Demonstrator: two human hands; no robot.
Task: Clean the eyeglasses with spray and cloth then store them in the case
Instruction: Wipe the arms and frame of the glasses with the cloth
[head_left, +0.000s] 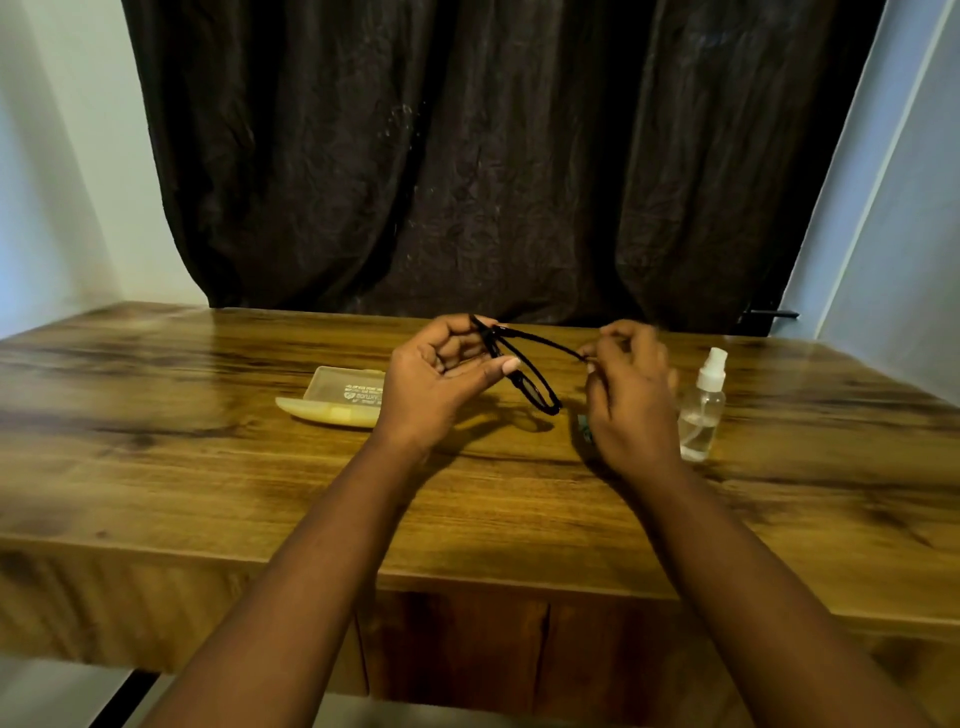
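Both hands hold the eyeglasses (524, 374) above the table (208, 467) — left hand (441, 384) pinching the frame, right hand (628, 400) pinching a temple tip — with the spray bottle (702, 410) just right (nearer that hand), the case (337, 397) lying open leftward.

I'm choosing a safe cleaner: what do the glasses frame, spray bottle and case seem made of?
Eyeglasses: thin black frame, probably plastic, though possibly metal. Spray bottle: clear glossy plastic by its look, with liquid visible inside and a white cap. Case: pale yellowish translucent plastic, as printing shows on its lid.

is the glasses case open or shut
Open: the case lies on the table with its lid folded back, printed inside showing.
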